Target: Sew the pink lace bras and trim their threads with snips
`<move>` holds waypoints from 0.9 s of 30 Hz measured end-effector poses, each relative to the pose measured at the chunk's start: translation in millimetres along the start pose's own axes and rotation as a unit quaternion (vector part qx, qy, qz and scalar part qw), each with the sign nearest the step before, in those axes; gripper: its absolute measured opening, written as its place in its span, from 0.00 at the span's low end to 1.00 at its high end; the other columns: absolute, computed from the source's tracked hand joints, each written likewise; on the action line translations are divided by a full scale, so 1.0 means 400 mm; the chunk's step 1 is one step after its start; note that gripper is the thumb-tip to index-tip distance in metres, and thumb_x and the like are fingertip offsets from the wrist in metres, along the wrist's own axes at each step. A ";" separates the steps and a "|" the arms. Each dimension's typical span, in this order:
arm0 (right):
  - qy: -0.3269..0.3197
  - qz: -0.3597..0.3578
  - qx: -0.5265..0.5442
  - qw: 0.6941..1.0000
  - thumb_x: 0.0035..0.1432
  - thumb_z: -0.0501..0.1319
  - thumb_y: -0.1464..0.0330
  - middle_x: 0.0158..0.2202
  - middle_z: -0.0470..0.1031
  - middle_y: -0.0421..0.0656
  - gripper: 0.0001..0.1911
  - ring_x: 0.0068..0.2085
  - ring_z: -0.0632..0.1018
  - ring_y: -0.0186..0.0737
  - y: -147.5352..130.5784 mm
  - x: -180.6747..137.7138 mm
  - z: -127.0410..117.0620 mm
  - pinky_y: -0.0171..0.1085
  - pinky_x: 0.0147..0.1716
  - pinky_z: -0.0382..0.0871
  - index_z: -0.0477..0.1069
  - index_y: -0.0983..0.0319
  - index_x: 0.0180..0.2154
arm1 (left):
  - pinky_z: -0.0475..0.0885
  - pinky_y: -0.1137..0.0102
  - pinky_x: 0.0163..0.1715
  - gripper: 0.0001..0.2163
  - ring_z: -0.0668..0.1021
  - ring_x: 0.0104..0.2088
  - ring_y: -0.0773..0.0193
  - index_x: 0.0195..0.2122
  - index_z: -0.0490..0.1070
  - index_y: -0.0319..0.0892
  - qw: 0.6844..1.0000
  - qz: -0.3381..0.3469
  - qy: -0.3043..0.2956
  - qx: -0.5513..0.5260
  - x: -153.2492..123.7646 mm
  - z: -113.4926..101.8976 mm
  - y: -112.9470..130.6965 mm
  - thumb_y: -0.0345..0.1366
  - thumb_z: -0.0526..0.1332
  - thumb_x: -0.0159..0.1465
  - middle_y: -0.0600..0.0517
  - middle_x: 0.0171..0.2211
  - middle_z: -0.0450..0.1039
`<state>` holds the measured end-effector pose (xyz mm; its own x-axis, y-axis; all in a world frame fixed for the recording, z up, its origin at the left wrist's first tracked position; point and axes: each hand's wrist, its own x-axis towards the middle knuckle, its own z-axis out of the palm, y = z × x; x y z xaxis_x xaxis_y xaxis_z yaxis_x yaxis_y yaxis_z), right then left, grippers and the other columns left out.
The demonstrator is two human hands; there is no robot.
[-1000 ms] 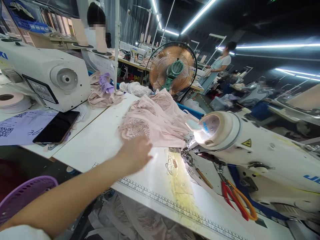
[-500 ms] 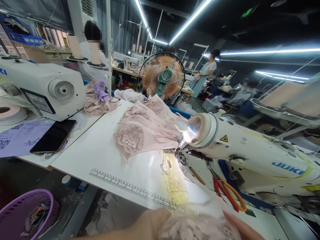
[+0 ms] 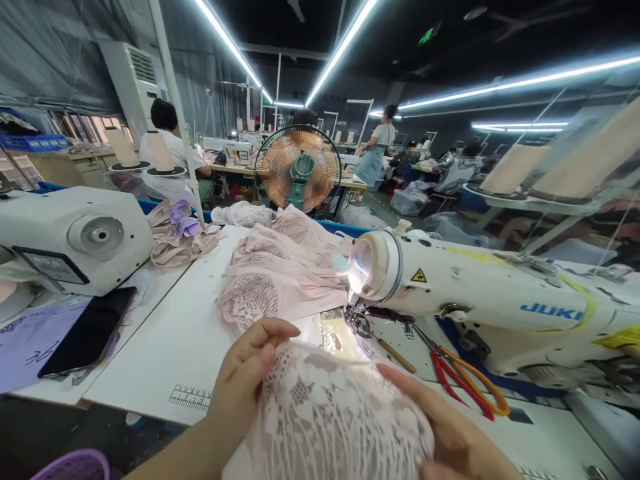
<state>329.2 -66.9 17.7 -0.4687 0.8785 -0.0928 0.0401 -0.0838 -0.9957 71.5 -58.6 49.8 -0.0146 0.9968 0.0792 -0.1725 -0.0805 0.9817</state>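
A pale pink lace bra cup is held up close to me, its curved face spread between both hands. My left hand grips its left edge, thumb and fingers closed on the fabric. On the right side, my right hand holds the other edge, with fingers along the rim; its lower part runs out of view. Behind the cup, more pink lace bra pieces lie heaped on the white sewing table, beside the lit needle area of the sewing machine.
Red-handled snips and orange-handled scissors lie below the machine arm. At left are a phone, a second machine and a purple basket. A fan and co-workers are beyond.
Both hands have brought the lace cup up from the bottom edge into fuller view. The camera view has shifted and levelled. The heaped pieces look unmoved.
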 end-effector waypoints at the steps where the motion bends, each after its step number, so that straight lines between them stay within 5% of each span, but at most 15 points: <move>1: 0.025 -0.007 0.014 1.000 0.49 0.64 0.46 0.59 0.68 0.50 0.38 0.58 0.69 0.54 -0.005 0.017 -0.006 0.48 0.51 0.67 0.62 0.52 0.59 | 0.67 0.68 0.24 0.17 0.70 0.24 0.62 0.33 0.70 0.43 0.999 0.011 0.008 0.052 0.010 -0.007 0.008 0.51 0.56 0.54 0.51 0.24 0.68; 3: 0.055 -0.011 0.061 0.997 0.52 0.65 0.50 0.56 0.71 0.51 0.36 0.54 0.74 0.50 -0.006 0.054 -0.007 0.46 0.48 0.70 0.61 0.53 0.59 | 0.68 0.67 0.27 0.13 0.73 0.27 0.60 0.30 0.71 0.43 0.991 0.026 0.019 0.131 0.037 -0.022 0.014 0.48 0.58 0.54 0.49 0.27 0.72; 6: -0.020 0.000 0.066 0.998 0.49 0.68 0.52 0.52 0.74 0.49 0.39 0.49 0.77 0.47 0.000 0.097 -0.001 0.43 0.45 0.72 0.61 0.55 0.60 | 0.70 0.67 0.30 0.09 0.74 0.29 0.60 0.27 0.72 0.43 0.979 0.055 0.054 0.191 0.084 -0.061 0.000 0.43 0.59 0.55 0.51 0.26 0.74; 9: -0.093 0.003 -0.116 0.989 0.56 0.62 0.55 0.44 0.79 0.46 0.30 0.41 0.80 0.44 0.012 0.125 -0.020 0.40 0.37 0.75 0.65 0.60 0.57 | 0.71 0.69 0.30 0.07 0.75 0.29 0.61 0.25 0.72 0.43 0.964 0.111 0.072 0.230 0.126 -0.127 -0.024 0.40 0.60 0.55 0.52 0.25 0.74; 11: -0.054 -0.004 -0.250 0.967 0.61 0.55 0.63 0.39 0.80 0.44 0.19 0.38 0.81 0.43 0.027 0.145 -0.046 0.38 0.34 0.75 0.69 0.62 0.52 | 0.70 0.70 0.28 0.07 0.74 0.26 0.62 0.24 0.73 0.42 0.946 0.140 0.049 0.290 0.148 -0.177 -0.040 0.39 0.61 0.54 0.52 0.24 0.74; 14: 0.064 -0.021 -0.356 0.932 0.60 0.52 0.72 0.44 0.79 0.48 0.16 0.45 0.78 0.48 0.059 0.187 -0.074 0.43 0.43 0.72 0.73 0.63 0.47 | 0.71 0.70 0.28 0.07 0.75 0.26 0.62 0.25 0.73 0.43 0.894 0.171 0.008 0.415 0.177 -0.251 -0.060 0.39 0.60 0.57 0.52 0.24 0.75; 19: 0.163 -0.041 -0.508 0.845 0.59 0.55 0.78 0.49 0.75 0.51 0.20 0.48 0.75 0.53 0.093 0.261 -0.045 0.48 0.44 0.69 0.71 0.61 0.51 | 0.73 0.70 0.27 0.13 0.77 0.27 0.61 0.31 0.75 0.44 0.751 0.200 -0.047 0.628 0.221 -0.327 -0.043 0.44 0.54 0.62 0.51 0.29 0.74; 21: 0.185 -0.050 -0.557 0.808 0.59 0.57 0.79 0.50 0.73 0.48 0.17 0.48 0.74 0.49 0.099 0.280 -0.028 0.49 0.46 0.68 0.72 0.61 0.48 | 0.74 0.65 0.31 0.14 0.78 0.32 0.57 0.34 0.76 0.43 0.683 0.232 -0.011 0.693 0.219 -0.311 -0.021 0.43 0.53 0.62 0.47 0.35 0.73; 23: 0.195 -0.056 -0.595 0.777 0.61 0.58 0.77 0.46 0.74 0.45 0.09 0.46 0.74 0.44 0.109 0.290 -0.020 0.47 0.45 0.69 0.73 0.62 0.41 | 0.74 0.62 0.35 0.14 0.78 0.37 0.53 0.34 0.76 0.41 0.653 0.288 0.029 0.700 0.196 -0.251 -0.008 0.41 0.53 0.63 0.43 0.38 0.73; 25: 0.186 -0.064 -0.622 0.758 0.63 0.60 0.72 0.39 0.75 0.42 0.04 0.40 0.76 0.40 0.123 0.293 -0.020 0.43 0.41 0.71 0.73 0.63 0.35 | 0.75 0.64 0.36 0.13 0.78 0.37 0.56 0.33 0.75 0.41 0.678 0.329 0.004 0.657 0.162 -0.153 -0.021 0.36 0.51 0.65 0.44 0.36 0.74; 27: 0.170 -0.082 -0.639 0.746 0.63 0.60 0.70 0.36 0.75 0.41 0.06 0.37 0.76 0.38 0.139 0.288 -0.022 0.41 0.38 0.72 0.72 0.64 0.33 | 0.76 0.70 0.36 0.14 0.78 0.36 0.62 0.35 0.74 0.42 0.718 0.306 -0.128 0.612 0.136 -0.040 -0.066 0.31 0.48 0.66 0.47 0.36 0.76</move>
<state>285.0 33.9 -48.3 -0.3174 0.9142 0.2520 0.9168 0.3637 -0.1649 59.4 -2.4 25.5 0.4890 0.7554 0.4362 0.7866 -0.5980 0.1539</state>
